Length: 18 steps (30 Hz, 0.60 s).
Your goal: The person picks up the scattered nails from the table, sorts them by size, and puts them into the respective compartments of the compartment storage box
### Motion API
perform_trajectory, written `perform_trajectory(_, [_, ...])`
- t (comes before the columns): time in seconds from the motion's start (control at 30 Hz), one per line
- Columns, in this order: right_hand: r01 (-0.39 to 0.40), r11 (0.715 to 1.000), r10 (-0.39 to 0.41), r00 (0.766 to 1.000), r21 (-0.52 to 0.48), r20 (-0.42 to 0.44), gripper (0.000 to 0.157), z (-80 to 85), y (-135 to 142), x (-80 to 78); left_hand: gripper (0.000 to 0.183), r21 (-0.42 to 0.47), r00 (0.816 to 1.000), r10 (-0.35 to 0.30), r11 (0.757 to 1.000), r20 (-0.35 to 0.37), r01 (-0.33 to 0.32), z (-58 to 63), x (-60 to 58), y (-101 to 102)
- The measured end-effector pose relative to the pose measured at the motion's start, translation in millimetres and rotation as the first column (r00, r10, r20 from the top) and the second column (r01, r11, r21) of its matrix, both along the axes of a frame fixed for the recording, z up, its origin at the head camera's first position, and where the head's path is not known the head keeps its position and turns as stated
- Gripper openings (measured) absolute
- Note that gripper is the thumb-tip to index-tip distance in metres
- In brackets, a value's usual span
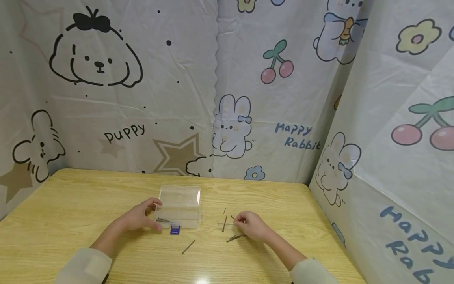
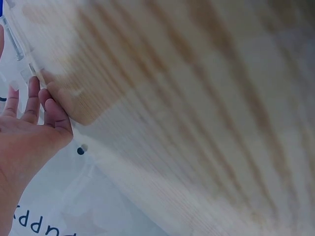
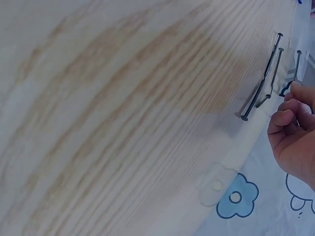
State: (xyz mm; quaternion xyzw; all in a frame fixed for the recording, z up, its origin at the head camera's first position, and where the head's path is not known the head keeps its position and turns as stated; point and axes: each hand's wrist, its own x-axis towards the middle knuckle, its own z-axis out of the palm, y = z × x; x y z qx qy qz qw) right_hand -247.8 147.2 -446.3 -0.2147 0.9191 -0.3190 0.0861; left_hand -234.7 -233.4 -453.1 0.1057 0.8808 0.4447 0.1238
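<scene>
Grey nails (image 1: 224, 224) lie scattered on a wood-grain table (image 1: 124, 268), two crossed beside a person's right hand (image 1: 251, 226), fingertips bunched; whether they pinch a nail cannot be told. A light pinch on the shank, lifting one nail clear of its neighbours, should serve best. The nails look slim and straight. The left hand (image 1: 140, 216), thumb and fingers spread, grips an open, clear plastic box (image 1: 191, 215) with nails inside and a blue latch (image 1: 175, 230).

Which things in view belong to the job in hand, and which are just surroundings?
Job in hand:
open clear box with purple clip, left hand at its side
nails inside it
loose nails outside it, some by the right hand

Just surroundings:
wood-grain table
printed cloth
</scene>
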Motion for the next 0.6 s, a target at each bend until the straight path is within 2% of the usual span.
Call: perform_trajectory(0.6, [0.003, 0.997, -0.008, 0.998, -0.071, -0.059, 0.013, 0.4, -25, 2.6, 0.078, -0.007, 1.0, 0.008, 1.0, -0.002, -0.008, 0.7, 0.7, 1])
